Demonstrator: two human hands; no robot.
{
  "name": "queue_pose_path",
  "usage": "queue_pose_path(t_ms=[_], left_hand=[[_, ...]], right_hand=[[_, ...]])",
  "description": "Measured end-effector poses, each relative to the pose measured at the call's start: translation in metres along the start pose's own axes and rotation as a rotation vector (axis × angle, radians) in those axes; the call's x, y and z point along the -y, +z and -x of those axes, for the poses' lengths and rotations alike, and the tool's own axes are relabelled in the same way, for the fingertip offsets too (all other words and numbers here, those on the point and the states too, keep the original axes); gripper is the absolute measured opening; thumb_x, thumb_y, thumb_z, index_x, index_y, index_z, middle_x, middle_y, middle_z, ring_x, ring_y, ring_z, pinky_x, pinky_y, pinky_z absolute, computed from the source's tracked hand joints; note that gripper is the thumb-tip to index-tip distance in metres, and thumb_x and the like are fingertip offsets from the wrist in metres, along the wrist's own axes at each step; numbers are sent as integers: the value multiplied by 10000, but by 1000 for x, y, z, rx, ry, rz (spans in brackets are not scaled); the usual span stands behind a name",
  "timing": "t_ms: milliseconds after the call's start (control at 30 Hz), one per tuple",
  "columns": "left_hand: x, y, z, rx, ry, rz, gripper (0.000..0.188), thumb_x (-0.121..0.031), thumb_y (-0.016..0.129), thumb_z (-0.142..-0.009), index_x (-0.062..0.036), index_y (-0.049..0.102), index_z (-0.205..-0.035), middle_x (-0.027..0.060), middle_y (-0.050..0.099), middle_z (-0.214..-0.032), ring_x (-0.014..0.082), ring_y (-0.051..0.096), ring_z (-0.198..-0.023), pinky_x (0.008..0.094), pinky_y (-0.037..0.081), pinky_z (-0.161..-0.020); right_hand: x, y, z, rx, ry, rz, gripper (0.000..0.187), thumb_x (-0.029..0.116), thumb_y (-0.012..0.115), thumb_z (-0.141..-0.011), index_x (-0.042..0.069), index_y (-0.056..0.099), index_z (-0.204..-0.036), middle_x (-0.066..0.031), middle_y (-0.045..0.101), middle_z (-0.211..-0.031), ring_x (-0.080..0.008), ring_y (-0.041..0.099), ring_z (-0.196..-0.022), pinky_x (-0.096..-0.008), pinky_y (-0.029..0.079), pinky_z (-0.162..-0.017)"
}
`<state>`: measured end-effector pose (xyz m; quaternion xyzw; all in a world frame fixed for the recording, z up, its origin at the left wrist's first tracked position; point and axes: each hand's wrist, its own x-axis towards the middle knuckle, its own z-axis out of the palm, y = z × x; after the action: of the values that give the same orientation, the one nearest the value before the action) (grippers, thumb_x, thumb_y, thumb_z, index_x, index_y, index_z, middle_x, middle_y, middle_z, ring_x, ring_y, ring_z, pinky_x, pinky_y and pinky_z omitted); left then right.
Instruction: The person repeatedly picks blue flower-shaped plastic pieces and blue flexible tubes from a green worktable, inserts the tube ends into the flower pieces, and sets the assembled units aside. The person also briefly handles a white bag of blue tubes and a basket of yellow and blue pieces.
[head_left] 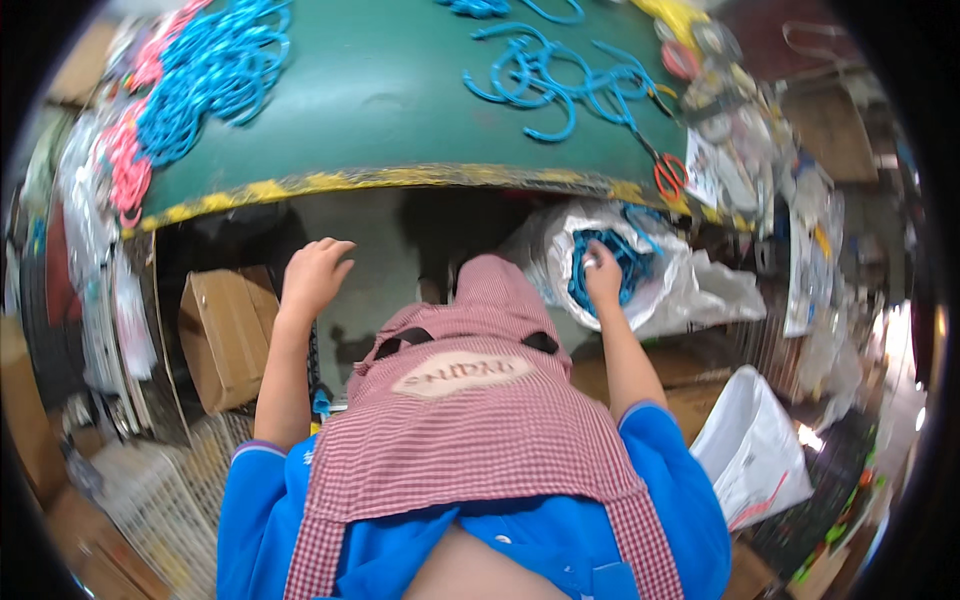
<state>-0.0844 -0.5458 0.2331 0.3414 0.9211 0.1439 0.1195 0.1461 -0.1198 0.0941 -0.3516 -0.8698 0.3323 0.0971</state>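
Observation:
My left hand (318,275) hangs in the air below the table's front edge, thumb and fingers apart, with nothing in it. At the right, my right hand (603,275) is inside the mouth of a white plastic sack (560,250). It touches a heap of blue cords (632,262) in the sack; its fingertips are partly hidden, so I cannot make out whether they hold a cord. Above on the green table (370,100) lie several loose curled blue cord pieces (540,75). Red-handled scissors (668,172) rest at the table's edge above the sack.
A big pile of blue cords (215,75) and some pink cords (128,165) lie on the table's left. Yellow-black tape (380,177) runs along its front edge. A cardboard box (230,335) stands below at the left, a white bag (755,450) at the lower right.

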Motion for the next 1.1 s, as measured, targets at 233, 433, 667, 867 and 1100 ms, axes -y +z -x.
queue_pose_path(t_ms=[233, 433, 667, 867, 1100], left_hand=[[26, 1, -38, 249, -86, -60, 227, -165, 642, -803, -79, 656, -1013, 108, 638, -946, 314, 595, -919, 400, 482, -791], [0, -2, -86, 523, -229, 19, 226, -156, 643, -799, -76, 660, -1009, 105, 639, -931, 315, 599, -920, 405, 481, -789], [-49, -7, -201, 562, 2, -104, 254, -131, 652, -769, -94, 667, -1020, 84, 652, -934, 299, 607, -913, 404, 483, -785], [-228, 112, -319, 735, 837, 484, 422, -130, 675, -736, -85, 598, -1149, 91, 589, -1199, 285, 588, -1037, 404, 483, -882], [-401, 337, -330, 692, 840, 258, 651, -174, 630, -788, 5, 369, -1358, 221, 370, -1403, 380, 340, -1310, 404, 359, -1048]], right_hand=[[-192, 34, -19, -45, 932, 39, 662, 354, 720, -742, 21, 527, -1281, -209, 606, -1161, -312, 606, -1029, -349, 461, -900], [-115, 64, -55, 591, 925, 260, 1104, 517, 740, -659, 127, 142, -1502, -189, 292, -1491, -342, 278, -1374, -499, 203, -1112], [-135, 113, -42, 459, 997, 340, 1088, 372, 793, -654, 167, 133, -1494, -168, 437, -1379, -337, 386, -1288, -491, 242, -1084], [-129, 102, -47, 443, 996, 340, 1003, 417, 745, -679, 179, 192, -1481, -153, 456, -1359, -315, 396, -1274, -509, 239, -1082], [-119, 83, -54, 508, 953, 290, 824, 361, 707, -719, 108, 334, -1409, -84, 412, -1416, -253, 337, -1331, -414, 222, -1115]])
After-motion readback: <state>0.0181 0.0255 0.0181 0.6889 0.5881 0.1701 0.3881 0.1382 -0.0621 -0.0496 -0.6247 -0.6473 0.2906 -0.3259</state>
